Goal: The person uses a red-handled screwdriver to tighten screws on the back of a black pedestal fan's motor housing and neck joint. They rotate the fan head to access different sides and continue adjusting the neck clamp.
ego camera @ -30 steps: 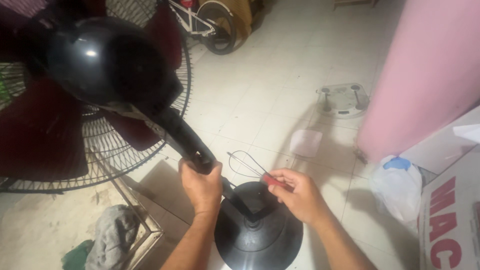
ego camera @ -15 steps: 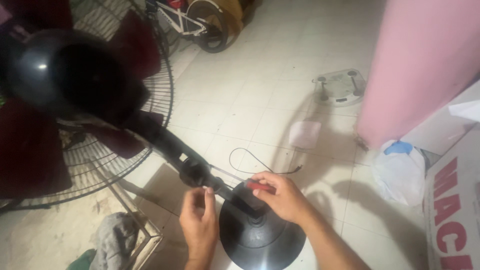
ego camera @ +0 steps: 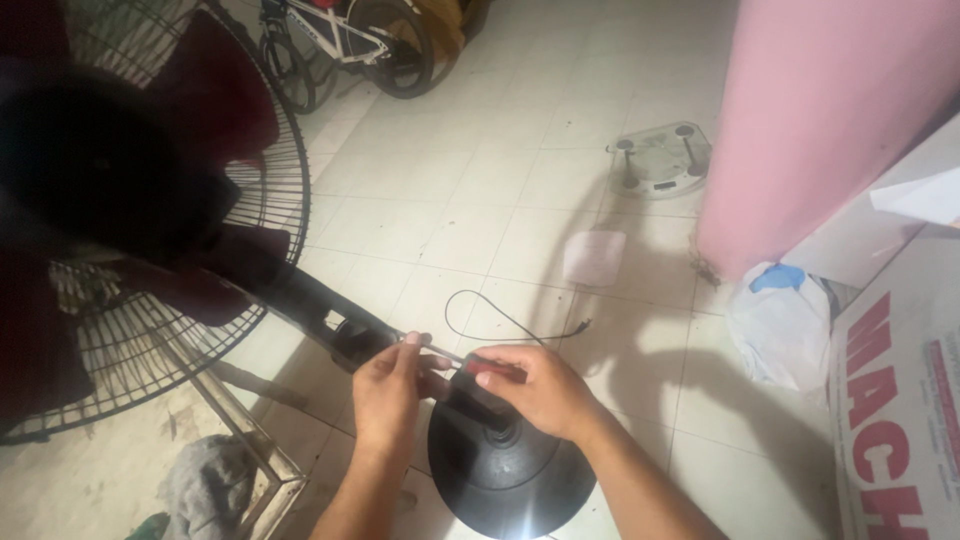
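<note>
A black pedestal fan lies tilted across my lap area, its motor housing [ego camera: 90, 170] at the left, dark red blades and wire grille [ego camera: 190, 340] behind it. Its black neck [ego camera: 345, 335] runs down to the round black base [ego camera: 510, 480]. My right hand [ego camera: 535, 388] grips a red-handled screwdriver [ego camera: 488, 366] just above the base's hub. The thin metal shaft points left, and my left hand [ego camera: 390, 392] pinches it near the tip, close to the neck's joint.
A thin black cable [ego camera: 500, 315] curls on the tiled floor beyond my hands. A glass bathroom scale [ego camera: 660, 160], a pink curtain [ego camera: 810, 130], a white plastic bag [ego camera: 785, 320] and a cardboard box [ego camera: 900, 400] are at the right. A bicycle [ego camera: 345, 40] stands at the back, a grey rag [ego camera: 205, 490] lower left.
My left hand has let go of the fan's neck and come onto the screwdriver shaft. The fan head has swung left and nearer the camera. My right hand stayed over the base.
</note>
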